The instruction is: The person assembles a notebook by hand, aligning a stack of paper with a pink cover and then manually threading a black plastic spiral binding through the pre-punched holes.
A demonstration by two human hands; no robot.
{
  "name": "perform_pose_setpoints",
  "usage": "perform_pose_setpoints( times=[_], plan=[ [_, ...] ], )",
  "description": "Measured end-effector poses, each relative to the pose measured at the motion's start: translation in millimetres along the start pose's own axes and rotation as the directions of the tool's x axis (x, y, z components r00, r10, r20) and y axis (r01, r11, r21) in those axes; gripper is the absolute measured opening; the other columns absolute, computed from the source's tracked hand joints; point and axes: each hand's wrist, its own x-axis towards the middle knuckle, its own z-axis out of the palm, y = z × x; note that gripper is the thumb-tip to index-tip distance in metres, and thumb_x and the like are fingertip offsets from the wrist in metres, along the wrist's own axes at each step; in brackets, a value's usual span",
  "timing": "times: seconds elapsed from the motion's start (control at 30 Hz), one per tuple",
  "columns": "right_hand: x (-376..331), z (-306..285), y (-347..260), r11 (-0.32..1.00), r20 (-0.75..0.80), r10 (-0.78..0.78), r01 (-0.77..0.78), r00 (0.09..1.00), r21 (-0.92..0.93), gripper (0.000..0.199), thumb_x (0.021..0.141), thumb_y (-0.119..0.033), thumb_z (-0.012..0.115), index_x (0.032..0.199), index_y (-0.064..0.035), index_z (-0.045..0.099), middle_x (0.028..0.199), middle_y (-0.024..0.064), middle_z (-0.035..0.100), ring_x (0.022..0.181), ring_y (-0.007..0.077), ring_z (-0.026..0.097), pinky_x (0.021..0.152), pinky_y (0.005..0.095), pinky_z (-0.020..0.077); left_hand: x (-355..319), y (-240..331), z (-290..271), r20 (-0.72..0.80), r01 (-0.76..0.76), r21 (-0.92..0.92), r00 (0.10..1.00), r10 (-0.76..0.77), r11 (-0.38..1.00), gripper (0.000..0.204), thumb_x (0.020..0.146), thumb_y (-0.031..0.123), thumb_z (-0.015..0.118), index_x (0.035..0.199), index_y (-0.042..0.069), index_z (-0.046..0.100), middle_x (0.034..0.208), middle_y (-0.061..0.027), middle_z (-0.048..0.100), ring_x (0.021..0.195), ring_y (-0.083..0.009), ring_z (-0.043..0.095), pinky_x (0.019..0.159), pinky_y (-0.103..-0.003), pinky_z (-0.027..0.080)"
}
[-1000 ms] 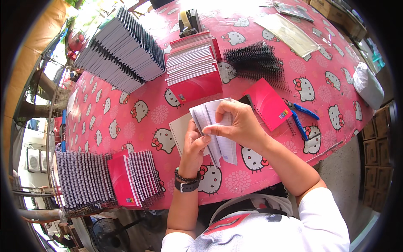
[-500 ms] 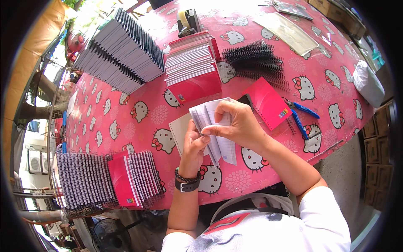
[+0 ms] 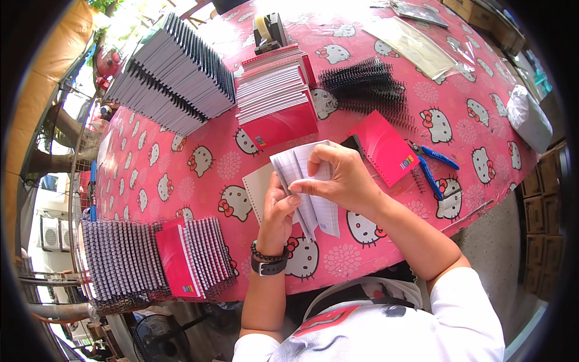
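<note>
At the lower left of the frame, a row of spiral-bound notebooks [image 3: 123,259] stands beside a pink-covered notebook [image 3: 177,259]. Above, at upper left, a tall stack of black-coiled notebooks [image 3: 181,75] leans slightly. A pale punched sheet [image 3: 256,188] lies at the centre, partly behind the left hand. At upper middle, a tape dispenser [image 3: 270,33] sits behind a pile of pink-covered pads [image 3: 278,123]. In the centre, the left hand [image 3: 278,208] grips the near-left edge of a bundle of lined pages [image 3: 307,208], while the right hand [image 3: 342,175] pinches its upper leaves, thumb against fingers. Over the last second neither hand nor bundle has visibly shifted, which suggests a pause in the leafing. Right of centre lie loose black coils [image 3: 365,90], a pink punched cover [image 3: 386,148] and blue-handled pliers [image 3: 429,178].
</note>
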Motion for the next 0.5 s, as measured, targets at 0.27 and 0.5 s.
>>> perform_pose_setpoints(
  times=[0.27, 0.5],
  plan=[
    [-0.3, -0.8, -1.5, 1.000, 0.010, 0.022, -0.022, 1.000, 0.007, 0.033, 0.068, -0.022, 0.079, 0.071, -0.0013, 0.054, 0.072, 0.0062, 0.054, 0.066, 0.0146, 0.050, 0.059, 0.0275, 0.0415, -0.2, 0.8, -3.0, 0.010, 0.044, 0.008, 0.999, -0.044, 0.999, 0.072, 0.072, 0.030, 0.060, 0.131, 0.000, 0.031, 0.118, -0.0135, 0.050, 0.110, -0.0197, 0.051, 0.094, -0.031, 0.040],
    [0.6, -3.3, -4.9, 0.999, 0.013, 0.028, -0.028, 1.000, -0.016, 0.032, 0.068, -0.022, 0.077, 0.072, 0.0000, 0.055, 0.072, 0.0092, 0.056, 0.064, 0.0198, 0.055, 0.060, 0.0309, 0.0447, 0.6, 1.7, -4.5, 0.027, 0.087, -0.027, 0.996, -0.086, 0.996, 0.076, 0.071, 0.034, 0.060, 0.132, 0.000, 0.031, 0.120, -0.0135, 0.050, 0.111, -0.0216, 0.052, 0.094, -0.034, 0.041]
  ],
)
